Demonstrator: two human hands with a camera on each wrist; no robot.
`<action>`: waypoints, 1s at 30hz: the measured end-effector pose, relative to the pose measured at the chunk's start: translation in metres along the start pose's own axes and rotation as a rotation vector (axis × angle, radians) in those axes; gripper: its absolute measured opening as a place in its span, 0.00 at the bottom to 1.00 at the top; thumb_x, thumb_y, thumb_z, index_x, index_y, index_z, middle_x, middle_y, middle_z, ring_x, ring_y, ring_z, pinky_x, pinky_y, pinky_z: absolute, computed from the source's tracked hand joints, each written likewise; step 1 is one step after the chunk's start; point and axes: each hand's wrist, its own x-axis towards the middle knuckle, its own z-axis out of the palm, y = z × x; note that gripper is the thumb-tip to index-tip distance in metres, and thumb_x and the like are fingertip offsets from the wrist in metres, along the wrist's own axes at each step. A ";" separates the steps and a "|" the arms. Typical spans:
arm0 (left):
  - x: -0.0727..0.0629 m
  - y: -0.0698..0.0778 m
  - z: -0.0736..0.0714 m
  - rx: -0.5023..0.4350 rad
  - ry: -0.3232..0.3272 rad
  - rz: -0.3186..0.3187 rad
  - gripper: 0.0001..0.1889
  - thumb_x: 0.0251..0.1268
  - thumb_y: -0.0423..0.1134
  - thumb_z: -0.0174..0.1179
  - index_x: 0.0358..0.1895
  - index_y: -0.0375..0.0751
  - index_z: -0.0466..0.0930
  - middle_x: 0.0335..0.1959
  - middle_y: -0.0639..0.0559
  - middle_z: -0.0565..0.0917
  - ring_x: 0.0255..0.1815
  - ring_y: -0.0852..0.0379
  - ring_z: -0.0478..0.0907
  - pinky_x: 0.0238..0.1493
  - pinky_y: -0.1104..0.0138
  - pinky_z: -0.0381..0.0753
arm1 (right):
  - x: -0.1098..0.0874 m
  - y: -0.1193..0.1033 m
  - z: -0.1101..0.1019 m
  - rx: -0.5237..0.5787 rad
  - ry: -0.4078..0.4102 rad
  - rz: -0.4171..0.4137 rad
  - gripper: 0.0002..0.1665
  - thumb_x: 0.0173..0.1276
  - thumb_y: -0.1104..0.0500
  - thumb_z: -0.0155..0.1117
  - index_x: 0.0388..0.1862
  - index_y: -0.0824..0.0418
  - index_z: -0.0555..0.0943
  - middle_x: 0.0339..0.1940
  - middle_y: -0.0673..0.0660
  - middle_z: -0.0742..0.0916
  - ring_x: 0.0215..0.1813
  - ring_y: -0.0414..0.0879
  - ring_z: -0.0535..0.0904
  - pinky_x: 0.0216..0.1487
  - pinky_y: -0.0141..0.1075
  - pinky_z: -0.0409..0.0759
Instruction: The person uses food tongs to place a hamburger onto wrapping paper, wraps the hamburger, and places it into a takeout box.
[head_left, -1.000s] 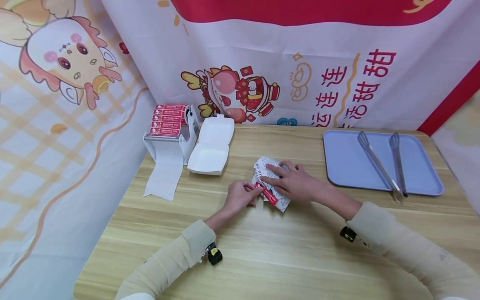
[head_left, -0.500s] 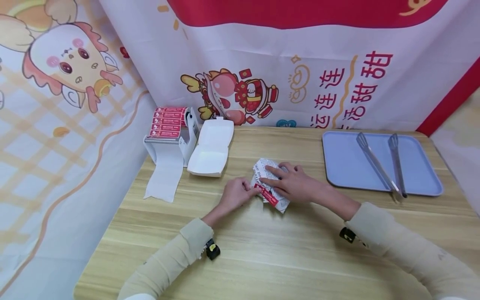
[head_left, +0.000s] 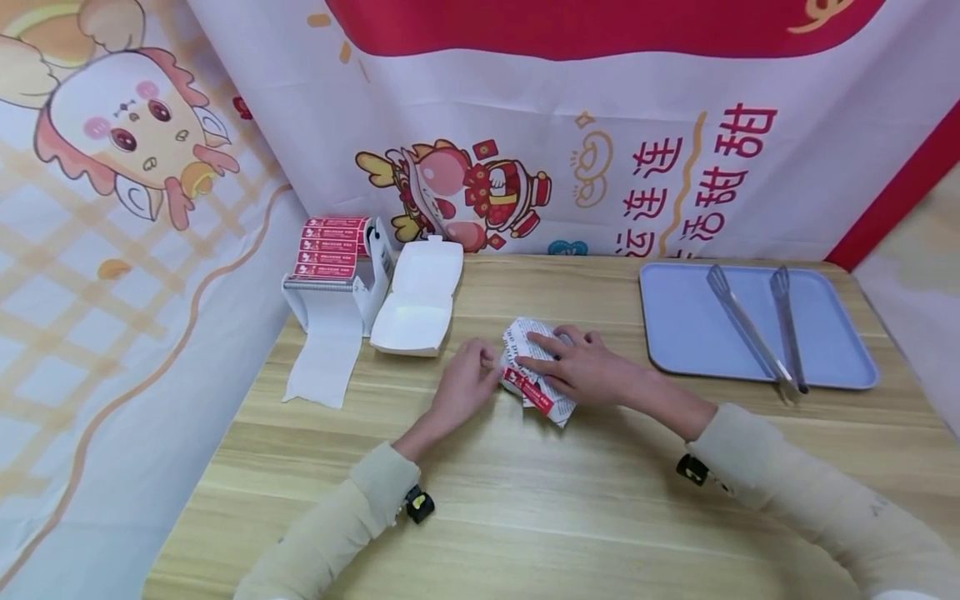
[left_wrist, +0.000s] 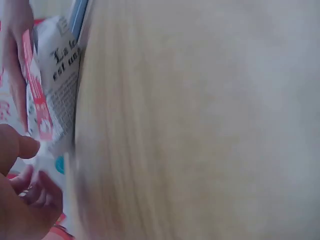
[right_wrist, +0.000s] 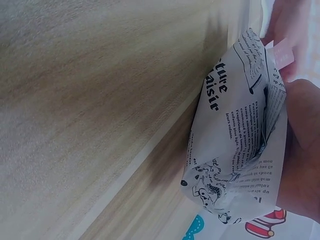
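Observation:
A package wrapped in newspaper-print paper (head_left: 517, 340) lies at the middle of the wooden table, its contents hidden. Across its near left side runs a red printed sticker (head_left: 531, 392). My right hand (head_left: 588, 367) rests on top of the wrap with fingers spread. Just off the left edge of the package is my left hand (head_left: 465, 379), fingers loosely bent and thumb close to the sticker's end. The left wrist view shows a gap between thumb (left_wrist: 27, 147) and fingers. In the right wrist view the paper wrap (right_wrist: 235, 130) bulges beside the right hand (right_wrist: 300, 150).
A sticker dispenser (head_left: 360, 292) with a roll of red labels (head_left: 327, 247) and a hanging strip of white backing paper (head_left: 324, 367) stands at the back left. Beside it is an open white takeaway box (head_left: 415, 321). A blue tray (head_left: 675, 325) holds metal tongs (head_left: 750, 329) at right.
My left hand has let go of the sticker's end and drawn slightly left and back from it. The sticker now lies flatter on the paper. The right hand has stayed in place.

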 end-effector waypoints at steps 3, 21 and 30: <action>-0.010 0.016 0.001 0.086 -0.021 0.099 0.10 0.66 0.40 0.65 0.41 0.42 0.74 0.42 0.51 0.76 0.37 0.59 0.75 0.38 0.71 0.79 | -0.001 0.001 -0.001 -0.005 0.007 0.006 0.33 0.77 0.45 0.54 0.78 0.32 0.59 0.83 0.53 0.58 0.76 0.63 0.58 0.64 0.68 0.67; -0.014 0.044 0.020 0.444 -0.068 0.304 0.23 0.61 0.61 0.66 0.46 0.46 0.78 0.26 0.59 0.75 0.21 0.65 0.68 0.19 0.74 0.63 | -0.001 -0.002 0.002 0.027 0.064 -0.024 0.31 0.77 0.47 0.55 0.77 0.38 0.64 0.83 0.54 0.60 0.76 0.63 0.59 0.63 0.68 0.68; -0.011 0.051 0.024 0.533 -0.078 0.292 0.23 0.61 0.65 0.63 0.39 0.48 0.76 0.13 0.61 0.69 0.13 0.66 0.65 0.13 0.73 0.59 | -0.003 0.000 0.009 0.045 0.099 -0.021 0.36 0.76 0.46 0.55 0.80 0.41 0.58 0.83 0.52 0.58 0.77 0.63 0.58 0.64 0.69 0.66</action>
